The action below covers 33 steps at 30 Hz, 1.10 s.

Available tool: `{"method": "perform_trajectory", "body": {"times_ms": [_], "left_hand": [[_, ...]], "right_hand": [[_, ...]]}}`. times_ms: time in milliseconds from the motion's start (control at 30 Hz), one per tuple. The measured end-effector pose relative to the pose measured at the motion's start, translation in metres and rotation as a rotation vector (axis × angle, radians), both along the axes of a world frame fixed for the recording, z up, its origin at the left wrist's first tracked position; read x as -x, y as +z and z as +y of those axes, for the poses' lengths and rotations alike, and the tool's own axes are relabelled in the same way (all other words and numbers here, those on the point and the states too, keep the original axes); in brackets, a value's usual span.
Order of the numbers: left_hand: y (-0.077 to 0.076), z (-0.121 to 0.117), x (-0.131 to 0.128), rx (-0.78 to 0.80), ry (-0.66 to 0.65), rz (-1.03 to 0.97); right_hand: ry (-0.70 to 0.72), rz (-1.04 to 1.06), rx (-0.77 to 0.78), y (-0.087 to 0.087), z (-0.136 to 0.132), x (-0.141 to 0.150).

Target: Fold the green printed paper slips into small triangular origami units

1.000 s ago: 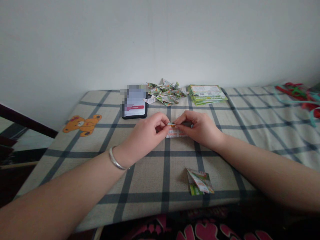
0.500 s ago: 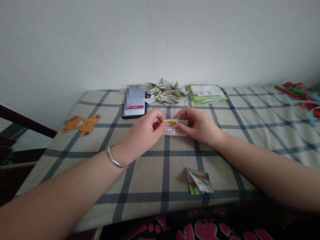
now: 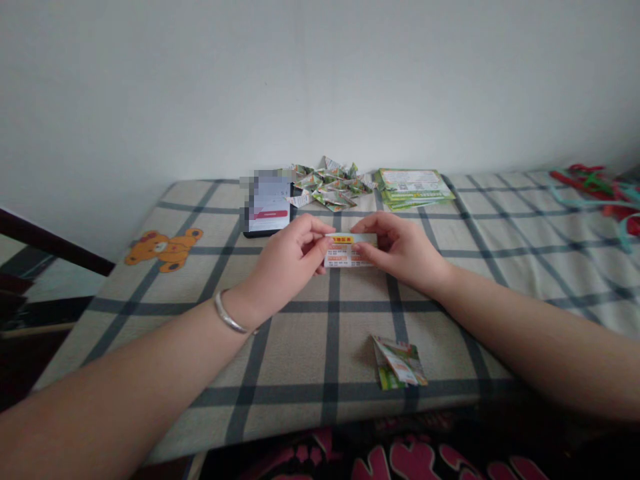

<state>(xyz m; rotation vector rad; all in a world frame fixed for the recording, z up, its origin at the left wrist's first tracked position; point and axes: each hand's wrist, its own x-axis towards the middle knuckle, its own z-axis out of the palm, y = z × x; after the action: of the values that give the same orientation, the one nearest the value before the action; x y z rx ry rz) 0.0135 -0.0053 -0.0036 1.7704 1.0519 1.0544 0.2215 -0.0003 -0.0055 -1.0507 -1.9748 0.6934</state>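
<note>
Between my two hands is a small printed paper card (image 3: 345, 254), white with a yellow heading and rows of text. My left hand (image 3: 295, 257) pinches its left edge between thumb and fingers. At the right side, my right hand (image 3: 400, 248) grips the same card, thumb in front and fingers behind the upper edge. A folded piece of printed paper (image 3: 400, 363), green and white, lies on the cloth nearer my body. Farther back sits a pile of folded paper pieces (image 3: 333, 187), close to a stack of flat printed cards (image 3: 415, 188).
A phone (image 3: 270, 212) with a lit screen lies left of the folded pile. The checked tablecloth (image 3: 300, 360) carries an orange bear cutout (image 3: 163, 249) at the left. Red, green and pale blue strips (image 3: 600, 190) lie at the far right. A wall (image 3: 320, 80) rises behind the table.
The card has tilted so that more of its printed face shows, and its heading reads more fully. My left fingers have shifted slightly along its edge. The other things have stayed put.
</note>
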Motion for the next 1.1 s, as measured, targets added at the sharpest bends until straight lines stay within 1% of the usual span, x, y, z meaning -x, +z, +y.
{"method": "perform_trajectory", "body": {"times_ms": [100,200,333,500,567,733,833,933,1000,1100], "left_hand": [[0.002,0.001,0.000,0.004,0.027,-0.013],[0.003,0.001,0.000,-0.013,0.035,-0.009],[0.000,0.001,0.002,-0.050,0.012,-0.008],[-0.003,0.001,0.005,-0.049,-0.024,-0.004],[-0.002,0.001,0.005,-0.034,-0.037,-0.014],[0.003,-0.001,0.002,0.012,-0.073,-0.047],[0.005,-0.002,0.000,-0.001,-0.015,-0.066],[0.006,-0.003,0.000,-0.019,0.050,-0.067],[0.005,-0.003,0.000,-0.028,0.066,-0.058],[0.005,-0.002,0.000,-0.042,0.069,-0.045]], "right_hand": [[0.015,0.015,0.037,0.000,-0.001,-0.001],[0.023,0.097,0.130,-0.004,0.001,0.000],[0.026,0.200,0.224,-0.008,0.003,0.002],[0.016,0.271,0.281,-0.005,0.002,0.003],[0.023,0.290,0.283,-0.004,0.002,0.003],[0.002,0.279,0.230,-0.004,0.002,0.003],[0.013,0.288,0.223,-0.002,0.000,0.003],[0.076,0.294,0.247,0.002,-0.002,0.003],[0.110,0.287,0.263,0.003,-0.003,0.003],[0.101,0.302,0.273,0.003,-0.002,0.004]]}}
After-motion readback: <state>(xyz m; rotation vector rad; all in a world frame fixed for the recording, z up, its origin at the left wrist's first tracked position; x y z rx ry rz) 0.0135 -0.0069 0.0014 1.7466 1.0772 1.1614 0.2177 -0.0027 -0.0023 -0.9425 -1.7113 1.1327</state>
